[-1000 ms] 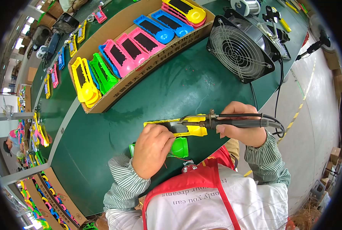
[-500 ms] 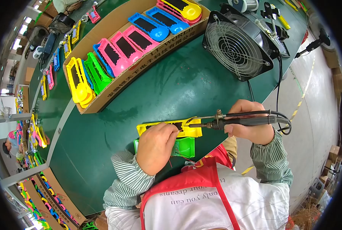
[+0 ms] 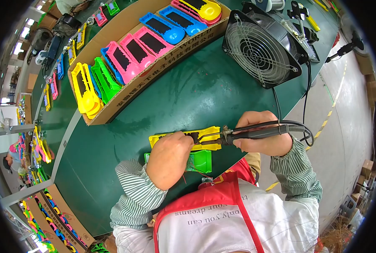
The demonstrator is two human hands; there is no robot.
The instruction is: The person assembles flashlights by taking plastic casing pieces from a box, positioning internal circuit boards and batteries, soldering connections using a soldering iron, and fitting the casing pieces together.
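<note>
Yellow case: on table, just beyond the green case. Left hand lies over its left part, fingers bunched nearly together; cannot tell whether they pinch anything. Right hand is closed around the soldering iron, working end over the case, near the left fingertips. Risks (judgement): if hot, a slip could burn a finger or melt the plastic; a tug on the cable could cause it.

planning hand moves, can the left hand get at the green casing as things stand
Probably yes: the left hand appears partly over the green casing, with nothing visibly blocking it, though it is busy at the yellow casing.
</note>
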